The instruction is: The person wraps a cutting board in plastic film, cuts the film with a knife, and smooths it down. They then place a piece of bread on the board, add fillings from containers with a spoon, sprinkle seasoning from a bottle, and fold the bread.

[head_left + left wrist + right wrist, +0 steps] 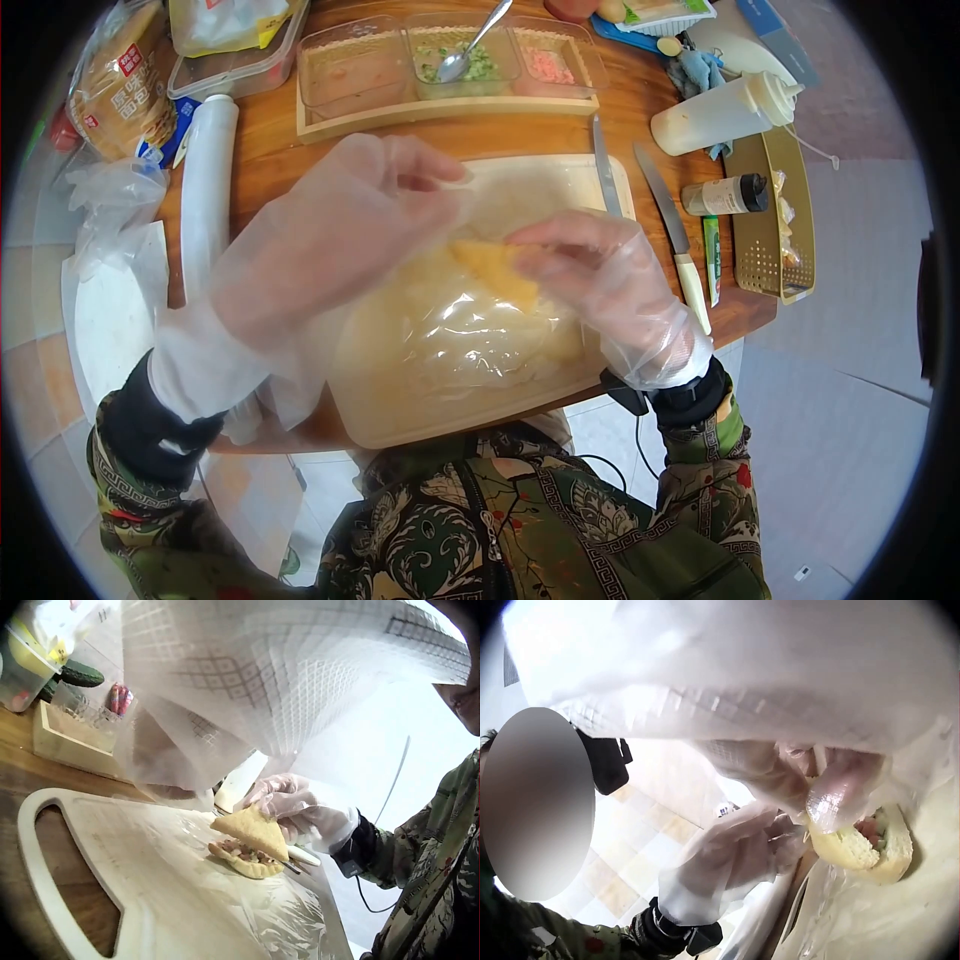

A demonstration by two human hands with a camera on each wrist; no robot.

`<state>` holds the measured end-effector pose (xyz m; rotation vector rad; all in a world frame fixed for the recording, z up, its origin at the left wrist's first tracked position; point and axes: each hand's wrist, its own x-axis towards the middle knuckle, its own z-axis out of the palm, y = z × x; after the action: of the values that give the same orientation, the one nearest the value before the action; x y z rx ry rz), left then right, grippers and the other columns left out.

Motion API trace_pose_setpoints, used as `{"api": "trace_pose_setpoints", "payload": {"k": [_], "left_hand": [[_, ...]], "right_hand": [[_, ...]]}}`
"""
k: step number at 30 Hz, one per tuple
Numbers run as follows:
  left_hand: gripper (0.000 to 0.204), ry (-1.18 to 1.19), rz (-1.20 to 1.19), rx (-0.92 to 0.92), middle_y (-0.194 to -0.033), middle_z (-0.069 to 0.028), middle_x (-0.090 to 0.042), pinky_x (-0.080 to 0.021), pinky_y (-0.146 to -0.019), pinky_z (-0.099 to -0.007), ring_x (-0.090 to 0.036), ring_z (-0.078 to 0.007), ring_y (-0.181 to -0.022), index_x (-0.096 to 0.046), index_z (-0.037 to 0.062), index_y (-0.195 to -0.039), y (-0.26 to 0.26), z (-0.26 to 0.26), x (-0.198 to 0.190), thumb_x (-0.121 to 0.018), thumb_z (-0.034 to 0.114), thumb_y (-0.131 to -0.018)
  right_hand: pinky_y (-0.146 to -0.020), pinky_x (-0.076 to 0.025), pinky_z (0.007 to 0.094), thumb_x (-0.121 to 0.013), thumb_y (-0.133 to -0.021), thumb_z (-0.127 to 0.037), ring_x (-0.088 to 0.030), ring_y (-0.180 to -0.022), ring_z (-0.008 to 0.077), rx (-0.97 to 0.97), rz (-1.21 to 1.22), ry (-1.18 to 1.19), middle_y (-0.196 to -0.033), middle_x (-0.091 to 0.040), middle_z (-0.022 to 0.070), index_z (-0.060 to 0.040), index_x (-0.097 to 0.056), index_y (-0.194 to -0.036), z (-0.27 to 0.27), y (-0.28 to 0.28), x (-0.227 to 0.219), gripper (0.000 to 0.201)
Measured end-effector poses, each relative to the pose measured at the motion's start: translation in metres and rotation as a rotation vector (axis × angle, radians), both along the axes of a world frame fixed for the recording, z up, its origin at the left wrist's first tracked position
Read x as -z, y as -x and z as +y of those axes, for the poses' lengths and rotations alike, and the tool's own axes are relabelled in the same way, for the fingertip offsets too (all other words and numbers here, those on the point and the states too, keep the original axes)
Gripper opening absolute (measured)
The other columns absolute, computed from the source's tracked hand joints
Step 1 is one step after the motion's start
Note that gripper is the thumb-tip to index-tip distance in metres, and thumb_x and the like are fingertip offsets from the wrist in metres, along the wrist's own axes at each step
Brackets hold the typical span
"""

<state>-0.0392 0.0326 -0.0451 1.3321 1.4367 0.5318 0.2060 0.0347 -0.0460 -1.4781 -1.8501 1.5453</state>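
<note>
My right hand (pixel 590 265), in a clear plastic glove, pinches a triangular piece of golden bread (pixel 251 831) by its edge. Under it, in the left wrist view, lies another bread piece (pixel 259 868) topped with diced pink and pale filling. The right wrist view shows the cut bread (pixel 892 862) with pink and green bits between its layers. Gloved too, my left hand (pixel 345 225) hovers left of the bread, fingers loosely bent, thumb apart, nothing visible in its grasp. Clear film (pixel 470 335) lies wrinkled over the pale cutting board (pixel 385 415).
Behind the board, a wooden tray (pixel 450 122) holds clear tubs of diced food and a spoon (pixel 455 66). Right of it lie knives (pixel 665 200), a squeeze bottle (pixel 705 115), a shaker (pixel 720 195) and a gold basket (pixel 800 240). A film roll (pixel 208 190) and bagged bread (pixel 125 85) sit left.
</note>
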Motion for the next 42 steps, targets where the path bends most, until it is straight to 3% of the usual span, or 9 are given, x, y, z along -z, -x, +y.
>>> {"api": "trace_pose_setpoints", "payload": {"k": [6, 8, 17, 19, 25, 32, 38, 42], "left_hand": [[0.047, -0.012, -0.011, 0.007, -0.103, -0.0074, -0.070, -0.050, -0.085, -0.0277, -0.064, -0.0132, -0.092, -0.066, 0.0001, -0.119, 0.001, 0.000, 0.001, -0.067, 0.039, -0.092], [0.047, -0.012, -0.011, 0.004, -0.103, -0.0073, -0.070, -0.050, -0.085, -0.0277, -0.064, -0.0133, -0.093, -0.067, 0.0002, -0.118, 0.001, 0.001, 0.002, -0.067, 0.040, -0.092], [0.047, -0.038, -0.009, -0.009, -0.103, -0.0079, -0.071, -0.051, -0.084, -0.0282, -0.065, -0.0143, -0.092, -0.067, 0.0001, -0.118, 0.000, -0.001, 0.003, -0.066, 0.040, -0.092], [0.035, -0.004, -0.018, 0.013, -0.105, -0.0001, -0.065, -0.046, -0.079, -0.0225, -0.057, -0.0055, -0.094, -0.065, 0.0010, -0.121, -0.001, 0.000, 0.000, -0.067, 0.025, -0.095], [0.032, 0.071, -0.001, 0.024, -0.100, 0.0016, -0.063, -0.046, -0.076, -0.0223, -0.055, -0.0052, -0.088, -0.064, 0.0005, -0.119, -0.002, 0.002, -0.004, -0.067, 0.022, -0.095], [0.030, 0.070, -0.066, 0.070, -0.094, 0.0027, -0.063, -0.046, -0.073, -0.0221, -0.054, -0.0043, -0.083, -0.064, -0.0028, -0.114, -0.002, 0.004, 0.018, -0.066, 0.020, -0.095], [0.031, 0.019, 0.058, 0.084, -0.093, 0.0002, -0.066, -0.048, -0.075, -0.0232, -0.056, -0.0055, -0.085, -0.067, -0.0078, -0.109, -0.010, 0.004, 0.029, -0.066, 0.020, -0.095], [0.040, -0.101, 0.117, 0.137, -0.096, -0.0093, -0.073, -0.052, -0.081, -0.0287, -0.066, -0.0136, -0.088, -0.071, -0.0045, -0.110, -0.018, 0.005, 0.023, -0.070, 0.030, -0.090]], "right_hand": [[-0.069, -0.051, 0.0226, -0.071, -0.095, -0.011, -0.063, -0.080, 0.0066, 0.059, -0.002, 0.080, -0.093, -0.072, 0.0023, -0.0005, -0.074, -0.109, 0.002, -0.002, -0.006, 0.018], [-0.065, -0.047, 0.0242, -0.072, -0.093, -0.016, -0.058, -0.073, 0.0081, 0.075, 0.017, 0.129, -0.085, -0.070, 0.0036, 0.0000, -0.075, -0.107, 0.000, -0.002, -0.003, 0.021], [-0.063, -0.047, 0.0240, -0.072, -0.093, -0.016, -0.057, -0.071, 0.0069, 0.032, 0.051, 0.090, -0.082, -0.068, 0.0022, 0.0001, -0.075, -0.109, 0.000, -0.004, 0.011, 0.023], [-0.063, -0.046, 0.0236, -0.072, -0.093, -0.016, -0.057, -0.071, 0.0066, 0.046, 0.036, 0.116, -0.081, -0.068, 0.0019, 0.0003, -0.075, -0.109, 0.001, -0.003, 0.008, 0.023], [-0.062, -0.044, 0.0225, -0.071, -0.094, -0.016, -0.055, -0.071, 0.0055, 0.080, 0.018, 0.194, -0.081, -0.066, 0.0006, 0.0011, -0.074, -0.111, 0.002, 0.000, 0.001, 0.023], [-0.062, -0.043, 0.0219, -0.070, -0.095, -0.015, -0.053, -0.072, 0.0046, 0.060, 0.022, 0.196, -0.080, -0.064, -0.0016, 0.0008, -0.074, -0.110, 0.005, -0.003, 0.004, 0.022], [-0.071, -0.049, 0.0254, -0.070, -0.094, -0.014, -0.060, -0.081, 0.0094, 0.060, 0.000, 0.155, -0.092, -0.067, 0.0056, 0.0015, -0.074, -0.108, 0.005, -0.004, 0.003, 0.021], [-0.077, -0.051, 0.0276, -0.070, -0.094, -0.013, -0.064, -0.088, 0.0133, 0.026, 0.021, 0.128, -0.100, -0.067, 0.0102, 0.0016, -0.074, -0.108, 0.007, -0.007, 0.010, 0.020]]}}
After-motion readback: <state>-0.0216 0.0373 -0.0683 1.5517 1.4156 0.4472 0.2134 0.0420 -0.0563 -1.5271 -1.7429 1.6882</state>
